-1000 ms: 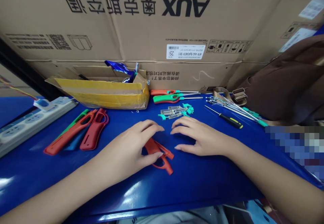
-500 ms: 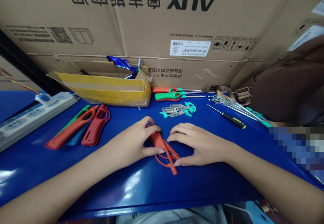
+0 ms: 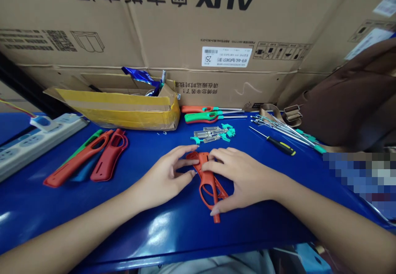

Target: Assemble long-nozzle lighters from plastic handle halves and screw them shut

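Note:
An orange plastic lighter shell [image 3: 206,182] lies on the blue table [image 3: 148,232], its long axis running toward me. My left hand [image 3: 165,179] pinches its far end between thumb and fingers. My right hand [image 3: 241,177] lies over its right side, index finger on the top end and thumb at the near tip. Just behind them sits a small heap of clear and teal lighter parts [image 3: 213,133].
Orange, red and green shells [image 3: 93,158] lie at the left beside a white power strip [image 3: 34,140]. A taped cardboard tray [image 3: 120,109], two assembled lighters [image 3: 207,114], a screwdriver [image 3: 274,141], metal rods [image 3: 284,129] and a brown bag [image 3: 349,100] stand behind.
The orange shell has been turned from slanting to nearly lengthwise toward me. My right hand has come onto it from the right, and my left hand has shifted to its far end.

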Tool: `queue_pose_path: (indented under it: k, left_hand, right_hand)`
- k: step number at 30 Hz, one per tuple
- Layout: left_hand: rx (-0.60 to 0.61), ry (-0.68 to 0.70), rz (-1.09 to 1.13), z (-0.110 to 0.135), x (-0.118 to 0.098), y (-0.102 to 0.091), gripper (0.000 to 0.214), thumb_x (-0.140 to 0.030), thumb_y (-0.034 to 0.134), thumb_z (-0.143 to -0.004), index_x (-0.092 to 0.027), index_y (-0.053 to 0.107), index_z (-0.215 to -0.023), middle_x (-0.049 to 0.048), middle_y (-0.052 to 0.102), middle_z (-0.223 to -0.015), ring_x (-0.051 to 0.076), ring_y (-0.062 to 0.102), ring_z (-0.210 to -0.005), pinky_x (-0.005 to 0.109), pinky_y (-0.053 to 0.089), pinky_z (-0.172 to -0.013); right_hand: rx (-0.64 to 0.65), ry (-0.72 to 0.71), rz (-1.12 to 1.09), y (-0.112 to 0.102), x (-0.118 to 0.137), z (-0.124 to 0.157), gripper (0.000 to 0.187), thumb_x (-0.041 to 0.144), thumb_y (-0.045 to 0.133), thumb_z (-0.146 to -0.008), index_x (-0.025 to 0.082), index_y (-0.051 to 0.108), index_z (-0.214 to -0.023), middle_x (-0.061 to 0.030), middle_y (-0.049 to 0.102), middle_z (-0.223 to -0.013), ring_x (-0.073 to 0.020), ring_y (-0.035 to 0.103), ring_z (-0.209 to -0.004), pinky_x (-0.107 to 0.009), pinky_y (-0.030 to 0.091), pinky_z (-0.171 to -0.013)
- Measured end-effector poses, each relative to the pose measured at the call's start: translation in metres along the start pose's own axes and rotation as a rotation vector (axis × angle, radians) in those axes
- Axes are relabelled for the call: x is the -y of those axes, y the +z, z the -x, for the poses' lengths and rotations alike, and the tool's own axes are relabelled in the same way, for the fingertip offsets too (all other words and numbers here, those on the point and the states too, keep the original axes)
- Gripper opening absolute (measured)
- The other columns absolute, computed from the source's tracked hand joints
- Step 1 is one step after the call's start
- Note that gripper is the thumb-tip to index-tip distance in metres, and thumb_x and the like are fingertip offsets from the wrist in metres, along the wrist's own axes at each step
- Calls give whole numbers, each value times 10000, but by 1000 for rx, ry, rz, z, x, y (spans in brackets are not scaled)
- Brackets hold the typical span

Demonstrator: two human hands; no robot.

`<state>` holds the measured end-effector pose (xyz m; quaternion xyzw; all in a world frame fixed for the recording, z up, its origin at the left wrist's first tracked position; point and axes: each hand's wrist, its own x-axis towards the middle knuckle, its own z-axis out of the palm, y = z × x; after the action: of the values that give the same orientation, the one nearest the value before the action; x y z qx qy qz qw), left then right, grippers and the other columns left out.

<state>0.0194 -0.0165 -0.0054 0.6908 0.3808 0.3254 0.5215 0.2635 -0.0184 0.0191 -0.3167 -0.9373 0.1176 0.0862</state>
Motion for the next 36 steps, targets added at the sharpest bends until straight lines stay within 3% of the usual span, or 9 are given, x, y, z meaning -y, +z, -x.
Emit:
queue_pose_path:
  k: [4,7,10,14,18,24,27,30,36]
  left_hand:
    - [-38,132,-269,-1,0,-5,514,-129,539,-888,-214,524,-1395,122,573,-1388,229,678,-1147,383,640,-884]
    - [-7,295,-653,-3,0,-12,606,-59,527,-853,-207,512,-1441,108,594,-1396,265,589,-1217,477,558,-1019]
    - [86,338,-807,-6,2,-17,581,-99,559,-893,-177,495,-1465,105,640,-1357,278,535,-1247,506,471,-1106]
    - [108,313,-845,-10,6,-18,370,-288,574,-1000,-208,610,-1360,98,660,-1224,257,575,-1138,451,502,-1027]
    - [119,328,-881,-9,6,-16,292,-350,548,-1029,-226,671,-1263,92,635,-1186,244,581,-1103,437,496,-1009]
    - [139,345,-899,-7,5,-15,162,-288,540,-1028,-220,660,-1113,90,627,-1261,256,579,-1160,442,485,-1014]
    - [135,334,-849,-8,4,-15,116,-259,535,-1023,-214,641,-1009,79,639,-1232,239,596,-1132,418,490,-999]
    - [153,316,-818,-9,3,-14,92,-250,539,-1017,-215,623,-999,60,673,-1149,226,618,-1077,406,494,-973]
    - [125,303,-891,-9,4,-15,118,-256,526,-1014,-210,632,-991,68,672,-1121,239,617,-1041,419,501,-944]
  right_hand:
    - [63,-19,-2,2,4,2,722,796,653,-776,275,632,-1274,-88,586,-1190,-272,557,-1026,-407,407,-867]
    - [96,-42,-7,-1,4,3,681,778,652,-792,273,632,-1248,-83,575,-1146,-266,546,-1004,-393,404,-840]
    - [119,-8,-13,-8,3,4,657,769,667,-785,232,636,-1161,-81,566,-1086,-262,549,-960,-392,422,-829]
    - [159,79,-5,-17,-2,5,520,667,704,-815,211,623,-1053,-70,554,-1051,-242,566,-893,-360,453,-759]
    - [145,179,-49,-24,-9,11,342,395,699,-876,221,609,-1157,-82,557,-1162,-228,608,-926,-342,498,-757]
    - [36,183,-103,-23,-20,17,487,213,593,-927,234,527,-1409,-111,597,-1294,-226,652,-1026,-354,539,-874]
    - [6,232,13,-19,-30,13,275,209,506,-989,180,654,-1219,-123,682,-1147,-246,664,-979,-368,530,-831]
    - [-48,288,72,-17,-41,9,236,212,482,-1003,169,713,-1029,-107,735,-1012,-245,674,-896,-361,504,-780]
    - [-294,367,-184,-18,-48,6,166,238,579,-945,188,727,-1003,-21,743,-831,-150,618,-677,-272,440,-645]
